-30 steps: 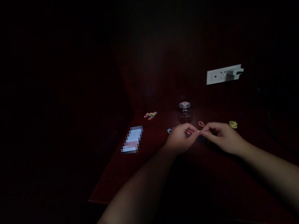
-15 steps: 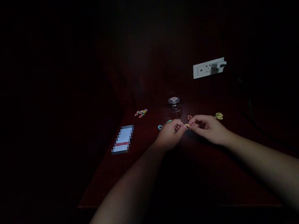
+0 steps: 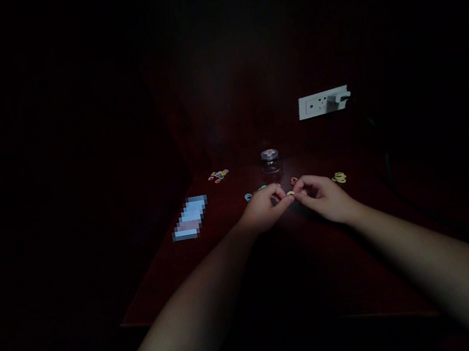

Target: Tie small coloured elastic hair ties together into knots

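Observation:
Pinched between the fingertips of both hands is a small yellow hair tie (image 3: 290, 193). My left hand (image 3: 264, 206) grips it from the left, thumb against forefinger. On the other side my right hand (image 3: 323, 198) holds it the same way. Blue hair ties (image 3: 248, 197) lie just beyond my left hand, with green ones (image 3: 262, 187) partly hidden behind it. Red-orange hair ties (image 3: 294, 181) rest past my right fingertips. To the right of my right hand is a small heap of yellow hair ties (image 3: 340, 177).
A clear lidded jar (image 3: 270, 161) stands behind my hands. Mixed-colour hair ties (image 3: 219, 175) lie at the back left, and a blurred bright phone (image 3: 190, 217) nearer on the left. A wall socket (image 3: 322, 103) with a plug is above the dark red table (image 3: 167, 282).
The view has shifted, so everything sits further left and slightly higher. The yellow hair tie between my fingertips has turned a little and shows more clearly than at first; both hands keep their pinch.

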Action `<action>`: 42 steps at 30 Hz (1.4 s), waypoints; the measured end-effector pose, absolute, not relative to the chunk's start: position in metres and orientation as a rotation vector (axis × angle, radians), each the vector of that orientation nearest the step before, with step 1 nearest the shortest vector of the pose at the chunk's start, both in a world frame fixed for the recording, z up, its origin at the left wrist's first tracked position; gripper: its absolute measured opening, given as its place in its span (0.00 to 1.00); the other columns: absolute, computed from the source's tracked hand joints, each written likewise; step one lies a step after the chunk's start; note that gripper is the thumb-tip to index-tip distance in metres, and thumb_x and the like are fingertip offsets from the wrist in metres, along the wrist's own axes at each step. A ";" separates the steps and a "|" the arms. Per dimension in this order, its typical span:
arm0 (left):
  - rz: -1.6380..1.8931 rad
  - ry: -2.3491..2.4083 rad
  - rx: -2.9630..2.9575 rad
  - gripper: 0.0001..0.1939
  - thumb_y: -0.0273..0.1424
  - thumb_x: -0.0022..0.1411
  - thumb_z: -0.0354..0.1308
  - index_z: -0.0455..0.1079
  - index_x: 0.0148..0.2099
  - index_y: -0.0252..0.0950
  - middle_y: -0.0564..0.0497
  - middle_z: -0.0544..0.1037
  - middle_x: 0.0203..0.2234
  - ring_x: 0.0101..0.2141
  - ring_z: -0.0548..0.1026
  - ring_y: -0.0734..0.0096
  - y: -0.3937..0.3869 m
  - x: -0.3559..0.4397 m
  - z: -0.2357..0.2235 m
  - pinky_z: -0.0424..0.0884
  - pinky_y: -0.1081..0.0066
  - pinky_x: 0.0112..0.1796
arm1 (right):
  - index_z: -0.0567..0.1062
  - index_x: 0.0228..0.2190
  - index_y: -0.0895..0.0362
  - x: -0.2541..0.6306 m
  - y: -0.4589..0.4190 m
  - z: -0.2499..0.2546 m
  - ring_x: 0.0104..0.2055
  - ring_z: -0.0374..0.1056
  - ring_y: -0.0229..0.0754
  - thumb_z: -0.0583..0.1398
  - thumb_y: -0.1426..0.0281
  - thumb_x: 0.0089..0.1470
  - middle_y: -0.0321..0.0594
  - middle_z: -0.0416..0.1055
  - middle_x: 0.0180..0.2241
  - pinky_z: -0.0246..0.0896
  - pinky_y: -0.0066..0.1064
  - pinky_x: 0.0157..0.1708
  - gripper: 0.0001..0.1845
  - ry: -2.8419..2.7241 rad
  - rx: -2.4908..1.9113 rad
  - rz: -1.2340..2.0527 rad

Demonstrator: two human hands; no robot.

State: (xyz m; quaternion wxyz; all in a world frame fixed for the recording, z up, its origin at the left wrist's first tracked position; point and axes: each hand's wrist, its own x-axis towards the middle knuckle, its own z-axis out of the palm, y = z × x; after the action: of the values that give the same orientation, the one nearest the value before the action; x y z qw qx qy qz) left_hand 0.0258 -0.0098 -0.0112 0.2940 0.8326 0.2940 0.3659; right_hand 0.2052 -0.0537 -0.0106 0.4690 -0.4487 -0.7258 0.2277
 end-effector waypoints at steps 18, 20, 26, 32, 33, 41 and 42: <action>0.999 0.664 1.960 0.11 0.32 0.53 0.63 0.70 0.36 0.30 0.52 0.73 0.24 0.25 0.69 0.80 -0.008 0.028 -0.013 0.65 0.77 0.28 | 0.70 0.27 0.57 0.206 -0.052 -0.013 0.24 0.57 0.36 0.59 0.66 0.52 0.35 0.63 0.22 0.54 0.29 0.25 0.07 -1.763 -1.094 0.497; 0.997 0.675 1.989 0.11 0.33 0.54 0.62 0.71 0.36 0.30 0.52 0.73 0.24 0.25 0.68 0.80 -0.009 0.028 -0.012 0.65 0.77 0.28 | 0.70 0.27 0.57 0.206 -0.052 -0.013 0.24 0.58 0.37 0.59 0.66 0.53 0.35 0.63 0.23 0.54 0.29 0.26 0.08 -1.771 -1.094 0.501; 1.037 0.713 2.007 0.11 0.35 0.53 0.63 0.69 0.33 0.31 0.53 0.72 0.24 0.25 0.67 0.79 -0.009 0.028 -0.011 0.64 0.77 0.28 | 0.74 0.32 0.57 0.207 -0.052 -0.013 0.30 0.65 0.41 0.58 0.65 0.54 0.40 0.71 0.28 0.58 0.31 0.29 0.08 -1.799 -1.088 0.480; 1.005 0.699 2.020 0.11 0.34 0.51 0.64 0.69 0.33 0.31 0.52 0.73 0.26 0.26 0.69 0.79 -0.010 0.028 -0.010 0.65 0.77 0.28 | 0.75 0.31 0.57 0.209 -0.049 -0.016 0.33 0.67 0.42 0.59 0.66 0.54 0.41 0.73 0.31 0.60 0.32 0.32 0.07 -1.827 -1.067 0.495; 1.002 0.707 2.032 0.11 0.34 0.52 0.64 0.69 0.33 0.31 0.52 0.74 0.26 0.26 0.69 0.79 -0.011 0.027 -0.010 0.65 0.77 0.28 | 0.74 0.31 0.57 0.210 -0.048 -0.017 0.33 0.67 0.42 0.59 0.66 0.54 0.40 0.73 0.30 0.59 0.32 0.31 0.07 -1.823 -1.070 0.494; 0.982 0.707 2.140 0.09 0.32 0.54 0.61 0.71 0.37 0.32 0.50 0.75 0.30 0.27 0.69 0.78 -0.014 0.024 -0.007 0.64 0.77 0.27 | 0.73 0.29 0.57 0.210 -0.047 -0.018 0.28 0.63 0.39 0.61 0.65 0.52 0.38 0.70 0.26 0.57 0.30 0.27 0.08 -1.762 -1.090 0.525; 0.985 0.699 2.146 0.09 0.31 0.54 0.60 0.71 0.36 0.32 0.50 0.75 0.30 0.27 0.69 0.79 -0.014 0.024 -0.007 0.64 0.77 0.27 | 0.73 0.28 0.57 0.209 -0.047 -0.018 0.28 0.63 0.39 0.61 0.64 0.52 0.37 0.69 0.26 0.57 0.30 0.27 0.08 -1.757 -1.087 0.526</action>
State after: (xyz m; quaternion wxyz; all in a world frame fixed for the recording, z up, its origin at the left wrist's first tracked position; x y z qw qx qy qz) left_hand 0.0244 -0.0142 -0.0071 0.3327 0.8218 0.2677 0.3773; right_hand 0.2093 -0.0469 -0.0184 0.4835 -0.4464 -0.7214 0.2158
